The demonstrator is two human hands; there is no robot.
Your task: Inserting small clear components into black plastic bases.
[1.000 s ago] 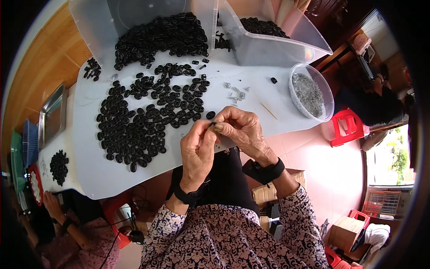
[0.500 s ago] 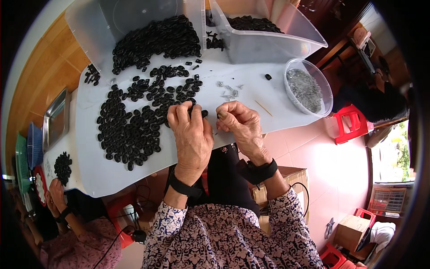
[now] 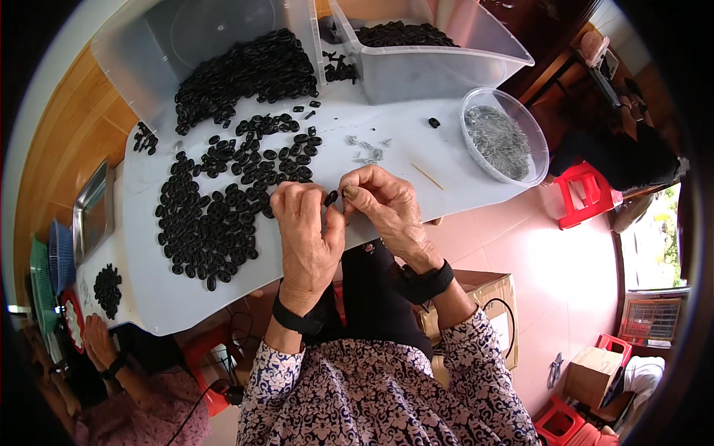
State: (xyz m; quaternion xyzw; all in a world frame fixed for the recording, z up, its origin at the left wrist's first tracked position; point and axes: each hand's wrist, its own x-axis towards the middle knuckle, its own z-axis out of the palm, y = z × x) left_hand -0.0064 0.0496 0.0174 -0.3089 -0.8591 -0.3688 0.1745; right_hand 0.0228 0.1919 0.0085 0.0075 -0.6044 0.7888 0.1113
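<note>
Near the table's front edge, my left hand (image 3: 306,234) pinches a small black oval piece (image 3: 331,198) between thumb and fingers. My right hand (image 3: 383,212) meets it there, thumb and forefinger pressed together right beside the piece. What the right fingertips hold is too small to make out. Left of my hands, many similar black oval pieces (image 3: 204,241) with holes lie spread over the white tabletop (image 3: 401,134). Beyond my hands is a loose cluster of thin, clear-silvery pins (image 3: 366,151). A single black piece (image 3: 433,123) lies apart to the right.
A tipped transparent bin (image 3: 141,82) spills black pieces at the back left; another transparent bin (image 3: 439,70) stands beside it. A round tub (image 3: 467,141) of pins sits at the right edge, near a wooden stick (image 3: 428,177). Another person's hands (image 3: 100,343) are at lower left.
My two hands have come together, and the black piece in my left fingers is now against the right fingertips. The whole view has shifted slightly.
</note>
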